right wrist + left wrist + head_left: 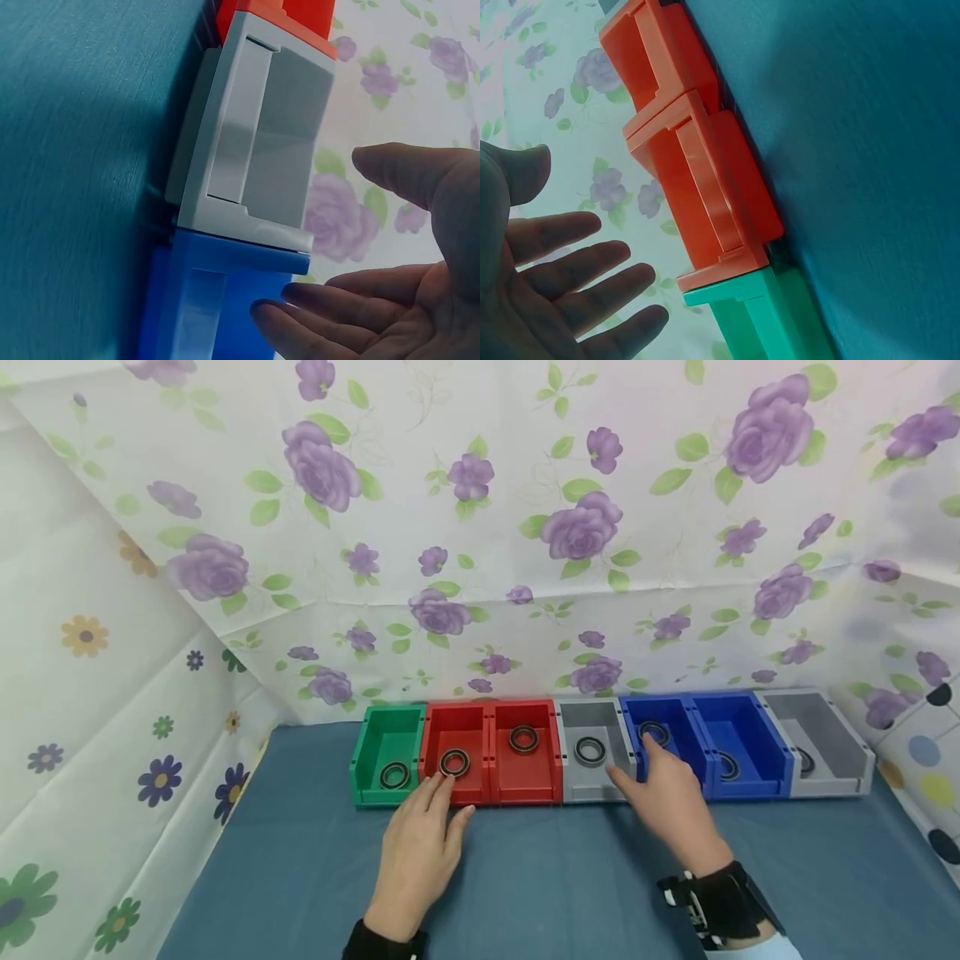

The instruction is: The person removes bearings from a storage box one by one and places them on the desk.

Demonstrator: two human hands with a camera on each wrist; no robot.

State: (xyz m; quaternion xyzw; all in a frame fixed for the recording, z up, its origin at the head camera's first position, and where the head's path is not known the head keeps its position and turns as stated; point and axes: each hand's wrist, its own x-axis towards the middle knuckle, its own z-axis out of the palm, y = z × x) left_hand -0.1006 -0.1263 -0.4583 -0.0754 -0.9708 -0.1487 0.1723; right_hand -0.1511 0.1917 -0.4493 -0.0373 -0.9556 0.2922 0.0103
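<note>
My left hand [420, 852] is open, its fingertips over the front of the left red bin [459, 797]. A bearing [454, 751] in that bin shows just beyond the fingers. In the left wrist view the fingers are spread and hold nothing. My right hand [671, 802] reaches over the front of the left blue bin [660, 700], thumb and fingers apart and empty. Its index fingertip overlaps a black-rimmed bearing [651, 723] in this bin. The thumb tip is at the right side of the left grey bin [592, 794], where another bearing [590, 764] lies.
The row also has a green bin [378, 797], a second red bin [525, 797], a second blue bin [750, 789] and a grey bin [832, 787] at right, each with one bearing. A blue cloth [555, 885] covers the table; flowered sheeting [495, 552] hangs behind.
</note>
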